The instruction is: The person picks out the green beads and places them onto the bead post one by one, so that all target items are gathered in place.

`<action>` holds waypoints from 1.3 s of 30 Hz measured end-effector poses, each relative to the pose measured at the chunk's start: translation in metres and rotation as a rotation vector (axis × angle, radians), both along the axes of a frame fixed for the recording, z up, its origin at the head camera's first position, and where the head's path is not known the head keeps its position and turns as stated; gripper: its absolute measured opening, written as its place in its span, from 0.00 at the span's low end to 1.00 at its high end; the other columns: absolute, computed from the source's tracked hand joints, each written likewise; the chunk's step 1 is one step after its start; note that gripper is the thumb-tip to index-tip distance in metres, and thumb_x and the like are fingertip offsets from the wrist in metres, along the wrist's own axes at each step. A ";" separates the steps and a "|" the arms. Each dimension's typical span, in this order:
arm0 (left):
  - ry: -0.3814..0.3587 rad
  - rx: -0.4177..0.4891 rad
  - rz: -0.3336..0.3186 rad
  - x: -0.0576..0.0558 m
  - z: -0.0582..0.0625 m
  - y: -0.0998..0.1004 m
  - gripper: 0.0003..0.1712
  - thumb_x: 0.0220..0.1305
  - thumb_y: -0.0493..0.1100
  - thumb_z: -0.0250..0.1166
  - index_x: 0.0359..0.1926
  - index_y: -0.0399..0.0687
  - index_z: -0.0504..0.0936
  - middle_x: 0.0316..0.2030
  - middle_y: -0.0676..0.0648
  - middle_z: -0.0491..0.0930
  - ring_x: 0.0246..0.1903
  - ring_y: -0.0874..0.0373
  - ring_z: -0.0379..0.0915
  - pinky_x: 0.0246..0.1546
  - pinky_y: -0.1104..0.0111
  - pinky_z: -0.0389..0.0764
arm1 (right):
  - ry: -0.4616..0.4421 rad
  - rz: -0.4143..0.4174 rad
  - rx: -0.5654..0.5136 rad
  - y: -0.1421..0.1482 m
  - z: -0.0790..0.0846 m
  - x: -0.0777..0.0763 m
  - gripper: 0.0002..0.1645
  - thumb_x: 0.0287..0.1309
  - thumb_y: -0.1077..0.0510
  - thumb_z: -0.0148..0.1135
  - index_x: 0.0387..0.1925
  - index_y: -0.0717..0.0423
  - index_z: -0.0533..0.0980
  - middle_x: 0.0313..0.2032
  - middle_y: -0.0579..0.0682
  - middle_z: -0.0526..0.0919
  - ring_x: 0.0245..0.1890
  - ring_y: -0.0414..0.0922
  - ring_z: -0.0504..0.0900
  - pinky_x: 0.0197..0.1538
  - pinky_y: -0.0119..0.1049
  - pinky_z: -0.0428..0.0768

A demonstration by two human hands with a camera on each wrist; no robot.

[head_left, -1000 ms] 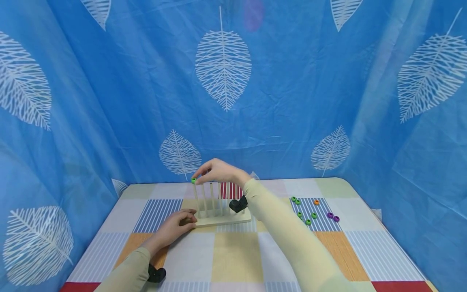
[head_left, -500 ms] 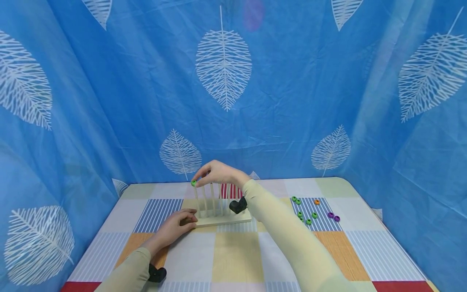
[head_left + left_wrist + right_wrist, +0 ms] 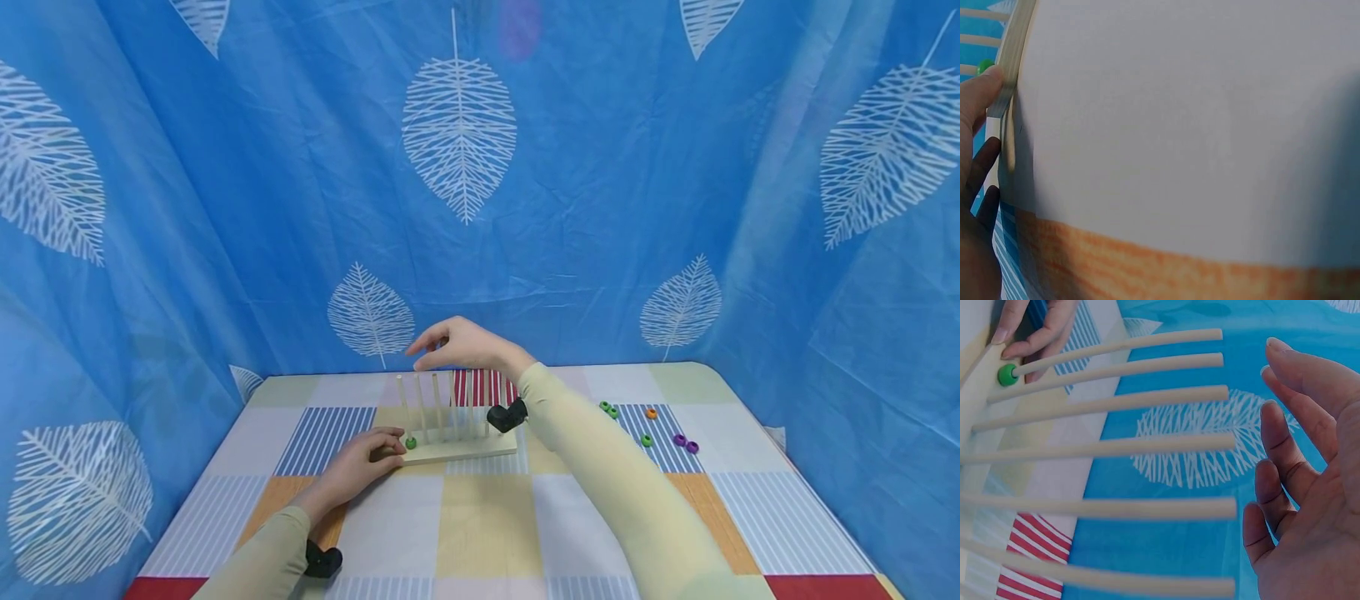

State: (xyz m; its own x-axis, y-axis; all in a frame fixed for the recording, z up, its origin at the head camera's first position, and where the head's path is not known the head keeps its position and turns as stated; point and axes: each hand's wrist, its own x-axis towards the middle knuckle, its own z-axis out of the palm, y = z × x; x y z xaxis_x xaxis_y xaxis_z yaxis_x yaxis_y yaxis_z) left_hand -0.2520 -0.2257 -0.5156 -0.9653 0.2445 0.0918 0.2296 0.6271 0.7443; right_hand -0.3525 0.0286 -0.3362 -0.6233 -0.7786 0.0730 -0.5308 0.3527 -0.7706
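Observation:
A pale wooden peg rack [image 3: 461, 451] with several upright rods stands on the table, left of centre in the head view. One green bead [image 3: 1006, 375] sits at the foot of its leftmost rod. My left hand [image 3: 366, 460] grips the left end of the base; in the left wrist view its thumb [image 3: 984, 92] lies by the base edge [image 3: 1016, 47]. Above the rods my right hand [image 3: 467, 345] hovers with relaxed, slightly bent fingers and nothing in them. The right wrist view has its fingertips apart from the rod tips.
Right of the rack lie loose green beads [image 3: 647, 440], an orange bead [image 3: 651, 413] and two purple beads [image 3: 679, 440]. My right forearm [image 3: 600, 475] passes in front of that area. A blue leaf-print curtain [image 3: 570, 208] surrounds the patchwork-covered table [image 3: 487, 533].
The green bead left my right fingers at the tip of the leftmost rod and dropped to its foot. My right hand moved up and right. The left hand stayed in place.

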 end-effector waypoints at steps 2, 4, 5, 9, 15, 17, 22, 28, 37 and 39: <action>0.003 -0.006 0.006 0.000 0.000 0.001 0.04 0.65 0.46 0.73 0.39 0.62 0.85 0.64 0.49 0.77 0.66 0.42 0.69 0.68 0.44 0.68 | 0.002 -0.004 -0.002 0.007 0.002 0.001 0.17 0.64 0.47 0.71 0.53 0.40 0.85 0.50 0.39 0.84 0.49 0.49 0.80 0.46 0.40 0.81; 0.007 -0.012 0.011 0.000 0.000 0.002 0.04 0.66 0.46 0.72 0.39 0.63 0.85 0.64 0.49 0.77 0.67 0.42 0.69 0.68 0.44 0.67 | 0.001 -0.012 -0.006 0.014 0.004 0.001 0.17 0.64 0.46 0.71 0.53 0.40 0.85 0.49 0.41 0.85 0.48 0.49 0.80 0.46 0.41 0.81; 0.010 -0.016 0.014 0.000 0.000 0.002 0.04 0.66 0.46 0.72 0.39 0.63 0.85 0.64 0.49 0.77 0.67 0.42 0.69 0.68 0.44 0.67 | 0.000 -0.017 -0.010 0.018 0.005 0.002 0.17 0.64 0.46 0.71 0.53 0.40 0.85 0.48 0.41 0.85 0.47 0.49 0.80 0.46 0.41 0.81; 0.020 -0.030 0.023 0.002 -0.001 0.004 0.04 0.67 0.46 0.71 0.38 0.63 0.85 0.63 0.48 0.77 0.67 0.42 0.68 0.68 0.43 0.67 | -0.003 -0.050 -0.019 0.036 0.009 0.004 0.17 0.63 0.45 0.71 0.53 0.38 0.85 0.50 0.40 0.84 0.48 0.48 0.80 0.46 0.43 0.81; 0.020 -0.041 0.040 0.002 -0.003 0.006 0.05 0.66 0.45 0.72 0.38 0.64 0.85 0.64 0.48 0.77 0.68 0.42 0.67 0.69 0.43 0.65 | -0.002 -0.110 -0.022 0.071 0.014 0.009 0.17 0.62 0.42 0.71 0.53 0.36 0.85 0.52 0.40 0.84 0.51 0.46 0.80 0.49 0.47 0.81; 0.014 -0.037 0.049 0.002 -0.003 0.006 0.05 0.66 0.45 0.72 0.38 0.64 0.85 0.64 0.49 0.77 0.68 0.42 0.67 0.70 0.44 0.65 | 0.001 -0.130 -0.021 0.084 0.016 0.010 0.18 0.62 0.42 0.71 0.53 0.36 0.85 0.53 0.40 0.84 0.49 0.48 0.79 0.47 0.48 0.81; 0.002 -0.022 0.058 0.001 -0.002 0.006 0.05 0.66 0.46 0.72 0.38 0.64 0.85 0.64 0.49 0.78 0.68 0.43 0.67 0.69 0.44 0.65 | 0.008 -0.186 -0.002 0.117 0.016 0.011 0.18 0.62 0.42 0.72 0.53 0.37 0.85 0.53 0.41 0.83 0.47 0.51 0.78 0.46 0.48 0.81; 0.004 -0.009 0.053 0.000 -0.001 0.006 0.04 0.66 0.47 0.72 0.38 0.63 0.85 0.64 0.49 0.78 0.68 0.42 0.67 0.69 0.42 0.64 | -0.016 -0.257 -0.004 0.155 0.008 0.012 0.21 0.62 0.42 0.72 0.55 0.40 0.84 0.54 0.42 0.84 0.48 0.50 0.78 0.47 0.48 0.79; 0.006 -0.010 0.056 -0.001 0.000 0.008 0.04 0.66 0.46 0.72 0.38 0.63 0.85 0.63 0.49 0.78 0.68 0.42 0.68 0.69 0.42 0.65 | -0.053 -0.376 0.042 0.206 -0.021 0.014 0.22 0.62 0.42 0.71 0.56 0.40 0.84 0.53 0.45 0.84 0.50 0.52 0.78 0.48 0.46 0.80; 0.004 -0.008 0.057 -0.001 0.000 0.009 0.04 0.66 0.46 0.72 0.37 0.63 0.85 0.63 0.49 0.78 0.68 0.42 0.68 0.69 0.43 0.65 | -0.043 -0.394 0.060 0.217 -0.030 0.015 0.22 0.63 0.42 0.71 0.56 0.42 0.84 0.52 0.46 0.85 0.50 0.51 0.78 0.48 0.45 0.80</action>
State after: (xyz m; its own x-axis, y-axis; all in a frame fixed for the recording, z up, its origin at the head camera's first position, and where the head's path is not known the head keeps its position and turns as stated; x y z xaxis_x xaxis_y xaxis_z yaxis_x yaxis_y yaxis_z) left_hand -0.2529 -0.2166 -0.5153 -0.9773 0.1899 0.0937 0.1961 0.6450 0.7386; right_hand -0.3371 0.2458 -0.3661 -0.8764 -0.4815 0.0021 -0.3140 0.5682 -0.7606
